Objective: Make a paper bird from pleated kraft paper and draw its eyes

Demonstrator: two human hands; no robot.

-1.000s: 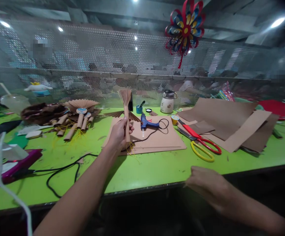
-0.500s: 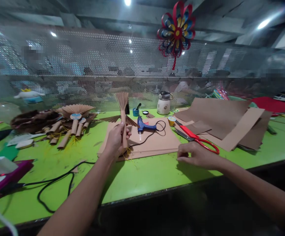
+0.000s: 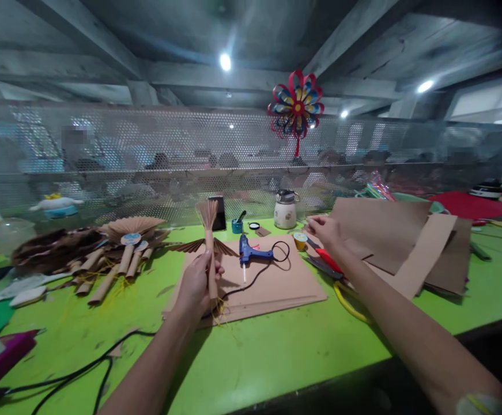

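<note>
Paper fan in one hand, other hand going for the tape roll

Left hand (image 3: pixel 196 283) is wrapped tight around the handle of a folded paper fan (image 3: pixel 208 230), holding it upright over the cardboard (image 3: pixel 272 276) on the green table (image 3: pixel 276 351). Right hand (image 3: pixel 325 230) is stretched out past the scissors (image 3: pixel 331 262), fingers loosely curled and holding nothing, just beside the little yellow roll (image 3: pixel 299 239) — can't tell if it's actually touching it yet. Glue gun (image 3: pixel 251 253) lies between the two hands, and a pile of finished fans (image 3: pixel 121 248) sits off to the left. My take: keep that fan squeezed low on the handle so the pleats don't spring open, and pick the roll up by its rim — watch the scissor blades right under the wrist.
</note>
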